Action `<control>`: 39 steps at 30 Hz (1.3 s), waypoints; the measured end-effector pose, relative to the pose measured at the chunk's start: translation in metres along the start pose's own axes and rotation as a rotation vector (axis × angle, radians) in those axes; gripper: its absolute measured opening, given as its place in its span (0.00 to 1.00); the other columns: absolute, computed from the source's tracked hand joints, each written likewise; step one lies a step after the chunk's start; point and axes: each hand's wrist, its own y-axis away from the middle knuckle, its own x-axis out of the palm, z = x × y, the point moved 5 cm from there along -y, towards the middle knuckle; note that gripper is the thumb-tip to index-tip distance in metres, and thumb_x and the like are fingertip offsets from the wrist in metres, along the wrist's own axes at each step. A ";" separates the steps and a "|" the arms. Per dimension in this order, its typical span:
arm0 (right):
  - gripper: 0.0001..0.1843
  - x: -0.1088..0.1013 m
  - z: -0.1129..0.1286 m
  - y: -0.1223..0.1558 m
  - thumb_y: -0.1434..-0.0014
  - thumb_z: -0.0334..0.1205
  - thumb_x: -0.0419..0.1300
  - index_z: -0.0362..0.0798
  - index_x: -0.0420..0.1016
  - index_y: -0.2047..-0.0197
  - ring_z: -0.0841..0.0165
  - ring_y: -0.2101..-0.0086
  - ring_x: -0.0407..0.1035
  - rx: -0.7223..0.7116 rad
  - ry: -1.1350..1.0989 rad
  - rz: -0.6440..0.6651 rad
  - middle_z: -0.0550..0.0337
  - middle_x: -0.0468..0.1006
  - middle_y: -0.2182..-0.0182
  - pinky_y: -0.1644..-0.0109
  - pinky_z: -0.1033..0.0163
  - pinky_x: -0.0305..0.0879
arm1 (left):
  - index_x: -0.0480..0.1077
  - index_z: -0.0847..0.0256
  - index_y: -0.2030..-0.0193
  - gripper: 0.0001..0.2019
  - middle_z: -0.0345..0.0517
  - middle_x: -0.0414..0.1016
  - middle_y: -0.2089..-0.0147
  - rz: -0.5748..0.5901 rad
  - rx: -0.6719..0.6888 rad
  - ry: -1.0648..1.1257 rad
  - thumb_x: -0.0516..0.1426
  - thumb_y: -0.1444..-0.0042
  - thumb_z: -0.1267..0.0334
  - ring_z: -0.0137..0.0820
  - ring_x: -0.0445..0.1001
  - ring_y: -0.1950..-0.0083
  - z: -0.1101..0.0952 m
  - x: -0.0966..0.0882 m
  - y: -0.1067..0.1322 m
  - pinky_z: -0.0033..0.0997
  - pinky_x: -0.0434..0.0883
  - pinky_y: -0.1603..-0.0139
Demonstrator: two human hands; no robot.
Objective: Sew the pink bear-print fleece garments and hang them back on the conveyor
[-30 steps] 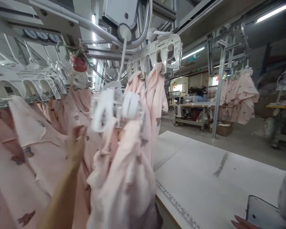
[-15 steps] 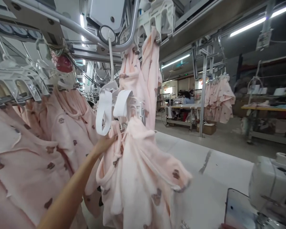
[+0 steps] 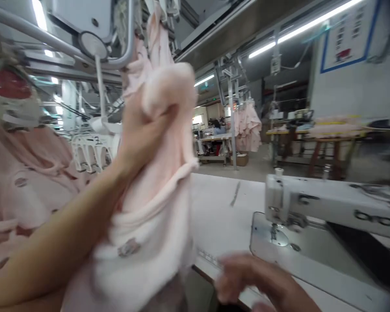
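1. Head view, left hand [image 3: 146,125]: closed tightly around a bunched fold of a pale pink garment [image 3: 149,212], with the forearm reaching in from the lower left. The soft cloth carries small brownish printed motifs, and its upper length runs out of the top of the frame, so what it hangs from is hidden.

2. Head view, right hand [image 3: 253,277]: low at the bottom edge and blurred, with the fingers half curled above a white work table [image 3: 224,208], near a measuring tape [image 3: 208,256] along the table's edge. It appears to hold nothing, but the blur hides how far it is open.

3. Head view, surroundings: a sewing machine [image 3: 325,199] stands to the right of the garment, its needle plate [image 3: 274,236] bare of cloth. Matching pink garments [image 3: 22,182] hang behind the left forearm, beside a white plastic hanger [image 3: 92,151]. A co-worker [image 3: 219,128] sits at a distant table.

4. Head view, judgement: the step in hand looks like gathering the hanging garment by one hand, with the cloth not yet at the machine. The next move seems to call for the free right hand to steady the bundle.
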 end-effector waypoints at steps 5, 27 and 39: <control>0.21 -0.055 0.053 -0.046 0.46 0.55 0.58 0.47 0.65 0.58 0.71 0.74 0.64 -0.097 0.049 -0.470 0.59 0.70 0.69 0.75 0.69 0.61 | 0.63 0.66 0.51 0.15 0.42 0.72 0.53 0.134 0.310 0.091 0.48 0.41 0.59 0.30 0.72 0.51 -0.093 0.068 -0.010 0.33 0.68 0.51; 0.16 -0.086 -0.053 0.103 0.37 0.50 0.49 0.47 0.68 0.67 0.70 0.70 0.63 0.347 0.358 -0.633 0.62 0.68 0.73 0.68 0.69 0.58 | 0.68 0.60 0.66 0.14 0.40 0.71 0.68 1.196 -0.340 0.874 0.48 0.40 0.54 0.29 0.69 0.65 -0.082 0.213 0.247 0.26 0.64 0.65; 0.06 -0.103 -0.035 0.080 0.41 0.34 0.53 0.48 0.69 0.68 0.73 0.70 0.65 0.428 0.716 -0.553 0.65 0.72 0.72 0.67 0.69 0.57 | 0.64 0.53 0.54 0.13 0.39 0.72 0.58 1.115 -0.492 0.844 0.52 0.46 0.67 0.31 0.71 0.56 -0.076 0.216 0.270 0.29 0.65 0.55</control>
